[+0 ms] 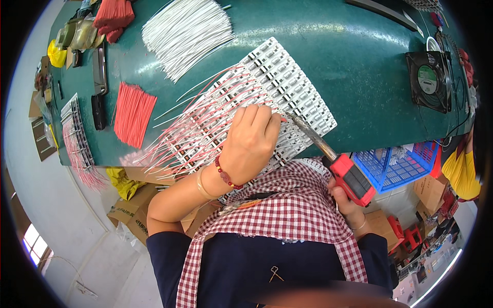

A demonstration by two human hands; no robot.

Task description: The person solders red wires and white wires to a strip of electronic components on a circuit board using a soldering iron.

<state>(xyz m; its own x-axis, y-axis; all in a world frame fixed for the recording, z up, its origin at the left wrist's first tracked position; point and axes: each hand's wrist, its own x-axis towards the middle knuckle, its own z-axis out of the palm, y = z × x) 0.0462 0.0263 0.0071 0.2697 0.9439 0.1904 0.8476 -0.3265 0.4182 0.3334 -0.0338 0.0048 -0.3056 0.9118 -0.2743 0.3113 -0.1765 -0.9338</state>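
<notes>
A large panel of small white circuit boards (287, 72) lies tilted at the near edge of the green table. Red and white wires (205, 118) fan out from its left part, while the boards at its upper right have none. My left hand (250, 136) rests over the panel, fingers curled and closed; a bit of red wire (283, 119) shows at the fingertips. In my right hand (345, 201) is a soldering iron (352, 179) with a red and black handle. Its metal tip meets the panel close to my left fingertips.
A bundle of white wires (187, 33) and a bundle of red wires (134, 114) lie on the table (359, 61). Another wired panel (77, 131) sits at the far left. A black fan (429, 81) stands at the right. Below the table edge is a blue basket (395, 169).
</notes>
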